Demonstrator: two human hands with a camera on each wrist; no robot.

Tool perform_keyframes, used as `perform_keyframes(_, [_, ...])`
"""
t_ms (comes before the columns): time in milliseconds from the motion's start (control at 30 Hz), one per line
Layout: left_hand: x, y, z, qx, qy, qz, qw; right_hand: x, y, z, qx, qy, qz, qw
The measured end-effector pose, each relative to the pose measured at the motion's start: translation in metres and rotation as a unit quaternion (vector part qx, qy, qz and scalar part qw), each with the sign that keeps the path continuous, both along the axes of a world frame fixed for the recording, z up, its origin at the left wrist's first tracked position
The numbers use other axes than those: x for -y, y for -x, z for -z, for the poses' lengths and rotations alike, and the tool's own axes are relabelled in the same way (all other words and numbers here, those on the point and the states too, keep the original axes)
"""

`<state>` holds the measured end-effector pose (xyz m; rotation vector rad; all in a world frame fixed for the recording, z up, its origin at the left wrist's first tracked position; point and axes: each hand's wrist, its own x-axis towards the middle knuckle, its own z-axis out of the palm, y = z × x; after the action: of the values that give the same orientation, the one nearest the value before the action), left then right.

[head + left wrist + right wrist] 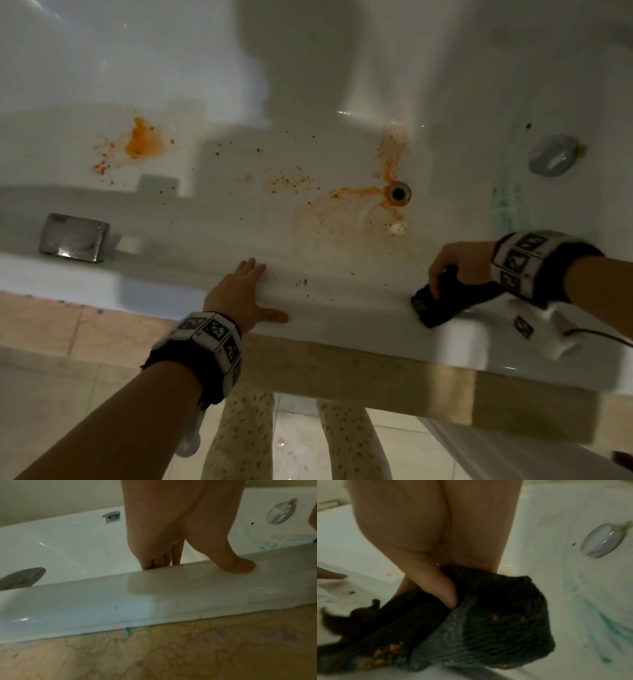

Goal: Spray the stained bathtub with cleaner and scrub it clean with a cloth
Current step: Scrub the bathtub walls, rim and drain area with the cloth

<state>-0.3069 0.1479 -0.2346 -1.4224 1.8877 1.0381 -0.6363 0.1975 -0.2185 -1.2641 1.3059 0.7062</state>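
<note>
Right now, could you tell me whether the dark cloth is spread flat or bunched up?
Bunched up: the right hand grips the cloth in folds on the bathtub rim.

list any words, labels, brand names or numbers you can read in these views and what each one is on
There is no readable text in any view.
Wrist bands: black-and-white square marker patterns only, no letters or numbers.
White device by the right wrist: one more square marker, no words.
Dark cloth held by the right hand: no label visible.
Bathtub, drain and round metal fitting: no brand or marking shows.
</note>
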Motion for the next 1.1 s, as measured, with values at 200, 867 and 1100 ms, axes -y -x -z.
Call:
perform_keyframes(200, [0.004,0.0,0.003,0.004,-0.003,-0.001,1.0,0.005,-0.049,0.011,0.087,0.05,-0.001,0.995])
perform_keyframes(867, [0.013,-0.008,0.014,-0.029,-0.011,-0.029,0.999,0.072,-0.117,0.026,0.162,0.127,0.043,0.978])
perform_keyframes(1100, [0.015,-0.005,0.012,-0.026,-0.017,-0.03,0.999,0.064,-0.16,0.036,0.149,0.178,-0.054,0.971])
